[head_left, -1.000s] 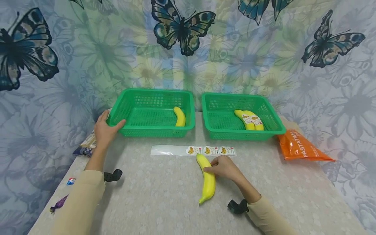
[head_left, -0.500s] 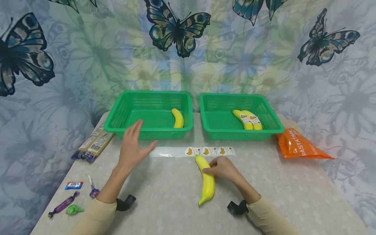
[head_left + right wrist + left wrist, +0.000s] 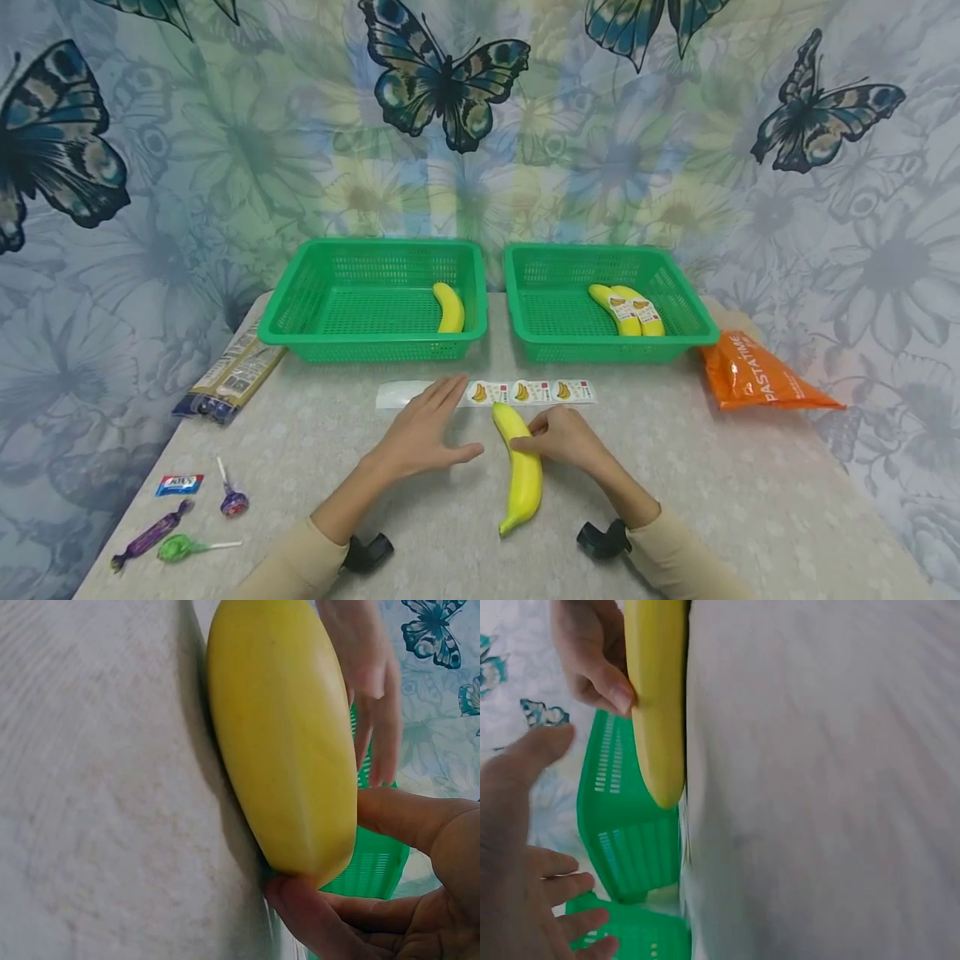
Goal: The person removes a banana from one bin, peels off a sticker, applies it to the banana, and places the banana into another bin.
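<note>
So your right hand (image 3: pixel 567 437) has the curved, plain yellow banana (image 3: pixel 522 479) pinched between thumb and fingers, and the fruit's lying on the pale patterned table (image 3: pixel 712 467), stem end toward you. Your left hand (image 3: pixel 427 432) is holding nothing, fingers straight and thumb out, just beside the banana; its fingertips overlap the glossy white strip of banana-print stickers (image 3: pixel 531 392), but I can't tell if they're touching it. Behind that you've got two green plastic mesh baskets: the left one (image 3: pixel 371 351) holds a single bare yellow banana (image 3: pixel 450 308), the right one (image 3: pixel 592 351) two stickered yellow bananas (image 3: pixel 647 312) side by side.
</note>
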`<action>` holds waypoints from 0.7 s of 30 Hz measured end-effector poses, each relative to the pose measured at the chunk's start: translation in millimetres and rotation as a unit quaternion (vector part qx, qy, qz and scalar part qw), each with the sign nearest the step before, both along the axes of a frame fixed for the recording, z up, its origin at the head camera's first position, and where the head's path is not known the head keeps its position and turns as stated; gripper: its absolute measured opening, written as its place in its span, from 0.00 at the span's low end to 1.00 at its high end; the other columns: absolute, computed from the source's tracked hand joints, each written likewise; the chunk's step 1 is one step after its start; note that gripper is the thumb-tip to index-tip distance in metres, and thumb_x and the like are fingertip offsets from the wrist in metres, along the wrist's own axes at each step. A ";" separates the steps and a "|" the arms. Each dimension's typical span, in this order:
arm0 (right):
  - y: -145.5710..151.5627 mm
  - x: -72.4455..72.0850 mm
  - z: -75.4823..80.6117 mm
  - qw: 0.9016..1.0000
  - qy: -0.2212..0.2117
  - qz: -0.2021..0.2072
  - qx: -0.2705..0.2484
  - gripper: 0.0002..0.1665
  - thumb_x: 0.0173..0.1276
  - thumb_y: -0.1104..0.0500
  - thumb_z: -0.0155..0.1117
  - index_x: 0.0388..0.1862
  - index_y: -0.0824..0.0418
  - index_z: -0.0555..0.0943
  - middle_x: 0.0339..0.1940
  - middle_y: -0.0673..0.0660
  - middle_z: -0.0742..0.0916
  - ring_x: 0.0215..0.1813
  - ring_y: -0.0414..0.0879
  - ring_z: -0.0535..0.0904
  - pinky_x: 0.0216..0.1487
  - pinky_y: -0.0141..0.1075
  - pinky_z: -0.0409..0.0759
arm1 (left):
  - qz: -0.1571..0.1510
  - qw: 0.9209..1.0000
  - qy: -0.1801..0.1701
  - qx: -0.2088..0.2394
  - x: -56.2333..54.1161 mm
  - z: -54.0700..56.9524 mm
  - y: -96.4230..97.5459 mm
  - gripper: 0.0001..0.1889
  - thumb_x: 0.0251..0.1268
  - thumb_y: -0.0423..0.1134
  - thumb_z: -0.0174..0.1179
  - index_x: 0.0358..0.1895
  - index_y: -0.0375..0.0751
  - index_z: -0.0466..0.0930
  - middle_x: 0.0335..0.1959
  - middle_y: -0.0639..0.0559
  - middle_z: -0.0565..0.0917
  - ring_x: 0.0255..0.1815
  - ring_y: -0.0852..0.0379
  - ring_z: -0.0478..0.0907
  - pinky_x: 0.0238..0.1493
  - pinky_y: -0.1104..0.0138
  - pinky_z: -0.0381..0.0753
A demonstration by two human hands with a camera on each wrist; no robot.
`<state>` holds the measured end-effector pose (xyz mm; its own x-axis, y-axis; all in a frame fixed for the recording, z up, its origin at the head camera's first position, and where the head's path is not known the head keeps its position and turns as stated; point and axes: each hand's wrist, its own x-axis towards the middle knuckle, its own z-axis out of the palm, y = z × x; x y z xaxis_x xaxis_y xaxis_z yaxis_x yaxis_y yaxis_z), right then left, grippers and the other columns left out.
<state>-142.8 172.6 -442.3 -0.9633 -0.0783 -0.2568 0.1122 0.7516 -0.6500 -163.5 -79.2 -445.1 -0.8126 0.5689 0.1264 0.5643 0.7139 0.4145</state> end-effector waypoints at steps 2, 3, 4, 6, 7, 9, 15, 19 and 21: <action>0.8 -0.8 0.3 1.000 0.001 0.001 -0.001 0.22 0.51 0.44 0.77 0.33 0.60 0.89 0.22 0.49 0.85 0.24 0.41 0.76 0.25 0.31 0.74 | -0.007 1.000 0.003 -0.027 -4.1 -6.6 5.0 0.53 0.56 0.70 0.57 0.78 0.42 0.49 0.79 0.48 0.55 0.79 0.43 0.52 0.74 0.45 0.60; 1.0 -1.0 0.3 1.000 0.002 0.003 -0.001 0.22 0.51 0.43 0.77 0.33 0.60 0.89 0.22 0.49 0.85 0.24 0.41 0.76 0.25 0.31 0.73 | -0.009 0.999 0.010 -0.043 -5.9 -9.8 6.7 0.54 0.57 0.71 0.56 0.78 0.42 0.49 0.79 0.47 0.55 0.79 0.42 0.53 0.74 0.46 0.60; 1.3 -1.2 0.1 1.000 0.001 0.003 -0.003 0.22 0.51 0.43 0.77 0.33 0.60 0.89 0.21 0.49 0.85 0.23 0.41 0.75 0.24 0.31 0.73 | -0.011 0.998 0.021 -0.057 -7.6 -13.1 8.0 0.53 0.57 0.71 0.56 0.78 0.41 0.50 0.79 0.46 0.57 0.78 0.42 0.54 0.74 0.46 0.60; 2.0 -1.6 -0.5 1.000 0.001 0.005 -0.005 0.21 0.51 0.43 0.77 0.32 0.60 0.89 0.20 0.48 0.84 0.23 0.40 0.75 0.24 0.31 0.72 | -0.011 0.995 0.042 -0.086 -10.4 -19.2 9.2 0.53 0.57 0.72 0.54 0.78 0.39 0.51 0.78 0.44 0.58 0.78 0.41 0.56 0.75 0.48 0.59; 1.8 -1.8 -1.0 1.000 0.000 0.006 -0.006 0.21 0.51 0.43 0.77 0.32 0.59 0.89 0.20 0.48 0.84 0.23 0.40 0.74 0.24 0.31 0.72 | -0.009 0.994 0.051 -0.098 -11.2 -21.9 8.5 0.53 0.57 0.72 0.53 0.77 0.38 0.52 0.77 0.43 0.59 0.77 0.41 0.57 0.75 0.48 0.59; 1.5 -2.1 -1.7 1.000 -0.001 0.008 -0.006 0.21 0.51 0.43 0.76 0.31 0.59 0.89 0.19 0.48 0.84 0.22 0.40 0.74 0.23 0.30 0.71 | -0.006 0.992 0.063 -0.108 -12.3 -26.7 6.4 0.53 0.57 0.72 0.53 0.76 0.37 0.55 0.76 0.41 0.61 0.77 0.41 0.58 0.76 0.49 0.59; 1.3 -2.2 -1.8 1.000 -0.008 0.004 -0.007 0.23 0.51 0.42 0.77 0.34 0.60 0.88 0.21 0.49 0.84 0.24 0.40 0.75 0.24 0.31 0.72 | -0.005 0.993 0.050 -0.110 -13.0 -34.3 0.7 0.52 0.58 0.72 0.52 0.75 0.35 0.56 0.77 0.39 0.59 0.77 0.41 0.57 0.77 0.50 0.58; 0.5 -1.7 -0.7 1.000 -0.013 -0.001 -0.007 0.24 0.51 0.43 0.77 0.36 0.61 0.88 0.22 0.49 0.85 0.25 0.41 0.76 0.25 0.31 0.73 | -0.004 0.994 0.037 -0.106 -13.8 -35.8 0.0 0.52 0.58 0.72 0.51 0.76 0.34 0.55 0.77 0.39 0.57 0.78 0.42 0.55 0.77 0.50 0.58; 0.0 -1.3 0.0 1.000 -0.015 -0.004 -0.007 0.25 0.51 0.43 0.77 0.37 0.62 0.88 0.23 0.49 0.85 0.25 0.41 0.77 0.25 0.31 0.74 | -0.005 0.994 0.033 -0.105 -14.7 -36.3 0.0 0.53 0.59 0.72 0.51 0.75 0.33 0.55 0.77 0.39 0.57 0.78 0.42 0.54 0.77 0.50 0.57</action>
